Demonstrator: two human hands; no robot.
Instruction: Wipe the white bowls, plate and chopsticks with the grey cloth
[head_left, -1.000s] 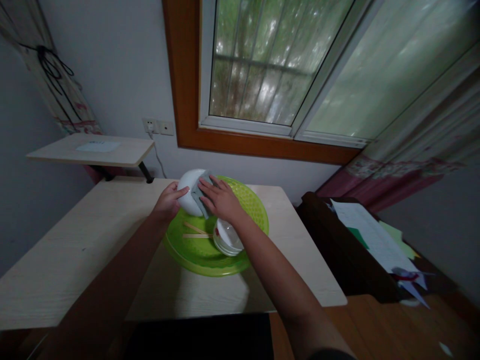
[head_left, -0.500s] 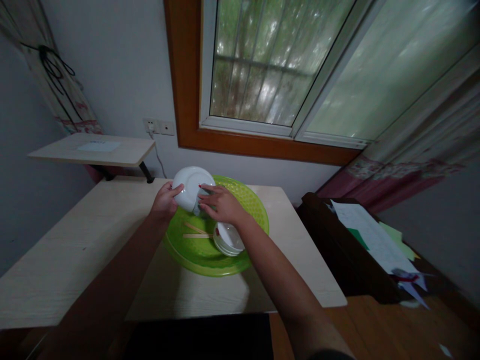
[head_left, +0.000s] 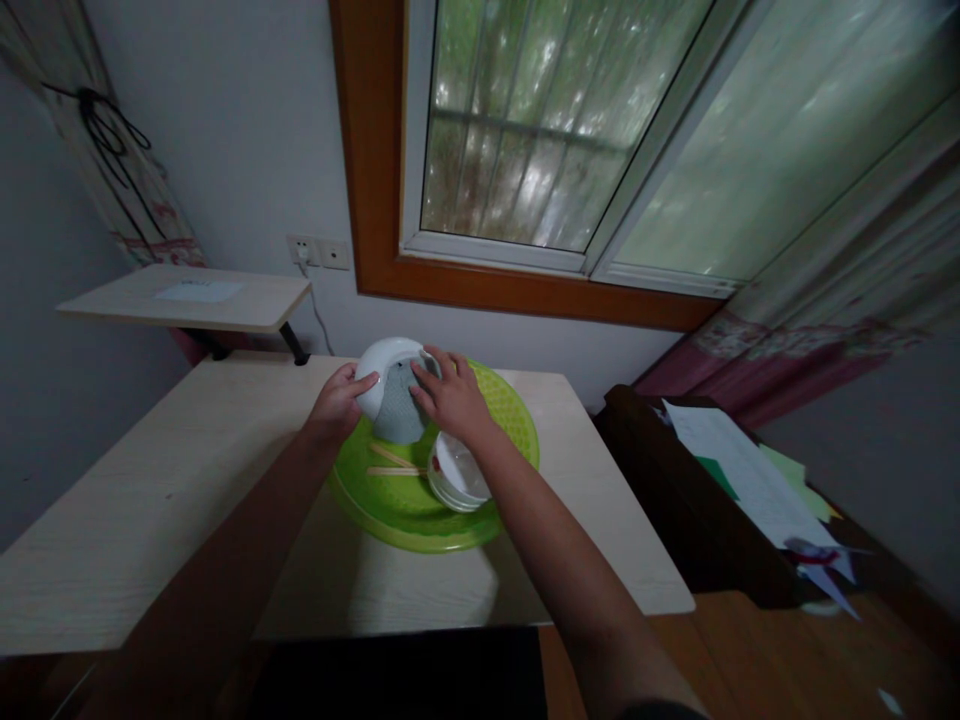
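My left hand (head_left: 336,402) grips the left rim of a white bowl (head_left: 379,366), held tilted over a round green basket tray (head_left: 495,420) on the pale wooden table (head_left: 150,500). My right hand (head_left: 452,396) presses a grey cloth (head_left: 399,410) against the bowl's face, fingers curled on the cloth. Below my right wrist a stack of white bowls (head_left: 456,478) sits in the tray. A pair of wooden chopsticks (head_left: 390,464) lies in the tray to the left of the stack.
A small side shelf (head_left: 187,298) juts from the wall at the left. To the right stands a dark cabinet (head_left: 675,490) with papers (head_left: 742,470) on top. A window and curtain fill the wall behind. A wall socket (head_left: 315,252) sits under the sill.
The bowl has been turned in my left hand. The grey cloth, tucked behind the bowl half a second ago, now spreads over its face under my right hand.
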